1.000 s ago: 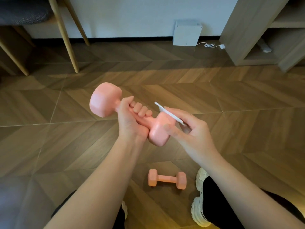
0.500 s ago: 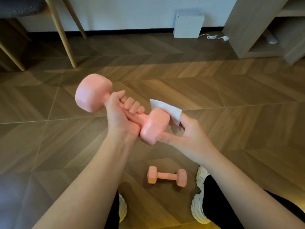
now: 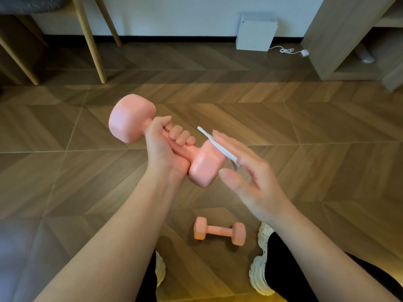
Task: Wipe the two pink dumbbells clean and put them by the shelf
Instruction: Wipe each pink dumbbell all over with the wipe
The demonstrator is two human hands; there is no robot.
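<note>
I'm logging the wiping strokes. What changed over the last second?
The right hand flattened out: half a second ago it cupped the wipe over the near head of the held dumbbell, thumb beneath; now straight fingers press the wipe flat on that head's end, thumb off. Unchanged: the left hand keeps its grip; the other dumbbell lies on the floor.

The raised pink dumbbell (image 3: 202, 171) tilts in mid-air, a white wipe (image 3: 218, 146) against its lower head; the second pink dumbbell (image 3: 219, 231) lies on the floor (image 3: 305, 171).
</note>
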